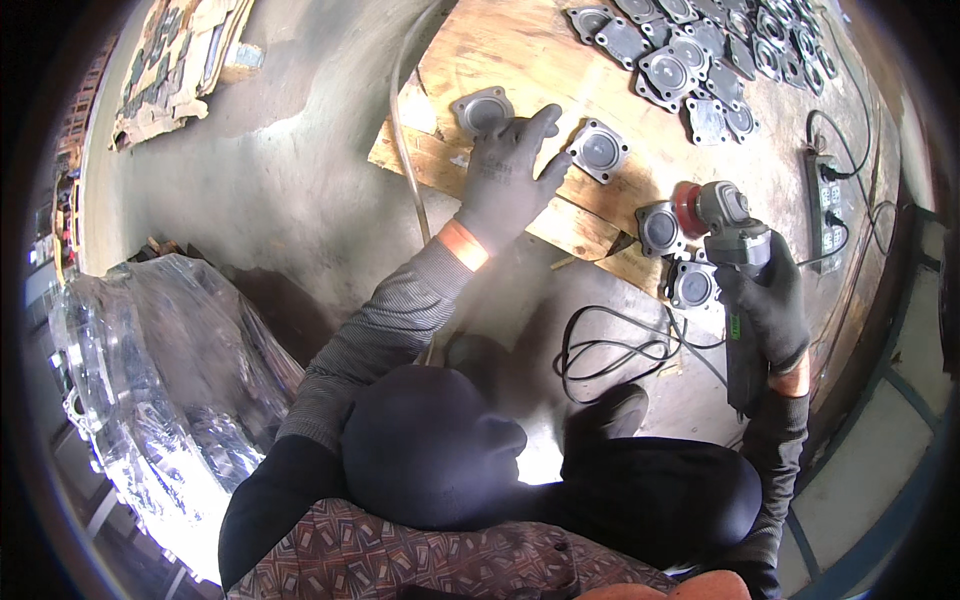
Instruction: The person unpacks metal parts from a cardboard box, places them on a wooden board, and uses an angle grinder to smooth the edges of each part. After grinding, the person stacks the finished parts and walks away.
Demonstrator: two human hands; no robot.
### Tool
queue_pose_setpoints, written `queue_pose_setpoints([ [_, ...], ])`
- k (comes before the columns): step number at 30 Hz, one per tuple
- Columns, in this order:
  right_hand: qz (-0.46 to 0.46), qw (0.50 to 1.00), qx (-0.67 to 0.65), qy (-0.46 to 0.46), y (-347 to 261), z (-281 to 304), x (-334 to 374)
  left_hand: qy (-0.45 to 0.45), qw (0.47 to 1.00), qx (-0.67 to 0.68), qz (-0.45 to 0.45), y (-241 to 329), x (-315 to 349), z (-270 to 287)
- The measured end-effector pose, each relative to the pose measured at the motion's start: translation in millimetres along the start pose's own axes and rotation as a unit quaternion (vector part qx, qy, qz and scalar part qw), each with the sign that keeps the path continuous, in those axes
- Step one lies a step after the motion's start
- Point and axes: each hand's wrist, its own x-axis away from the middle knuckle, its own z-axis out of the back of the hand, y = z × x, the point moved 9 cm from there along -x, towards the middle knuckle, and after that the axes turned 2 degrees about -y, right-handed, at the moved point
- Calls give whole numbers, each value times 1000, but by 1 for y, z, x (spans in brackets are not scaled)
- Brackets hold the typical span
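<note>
My left hand (505,175), in a dark grey glove, reaches over the wooden board with thumb and fingers apart. Its knuckles overlap the lower edge of a round-centred metal flange plate (484,108); whether they touch it I cannot tell. Just right of the thumb lies a second flange plate (600,151). My gloved right hand (770,305) is wrapped round an angle grinder (738,238). The grinder's red disc (687,209) sits at the right edge of another flange plate (659,229), with one more plate (692,286) just below.
Many flange plates (668,72) are heaped at the board's far right. A power strip (826,210) with plugged-in cords stands at the right. Looped black cable (610,345) lies on the floor before the board (480,60). A hose (402,130) crosses its left edge; clear plastic wrapping (170,370) fills the left.
</note>
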Motion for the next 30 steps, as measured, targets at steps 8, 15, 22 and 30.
queue_pose_setpoints([
  [8, 28, 999, 3, 39, 23, 28, 17, -67, 987, -136, 46, 18, -6, -33],
  [15, 17, 999, -29, 40, 38, 54, 28, -119, 960, -246, 61, 33, -19, -70],
  [22, 36, 996, -13, 82, 52, 70, 39, -105, 994, -13, -17, 78, -8, -80],
  [30, 25, 996, -48, 78, 51, 71, 45, -19, 987, -162, 0, 21, -21, 4],
])
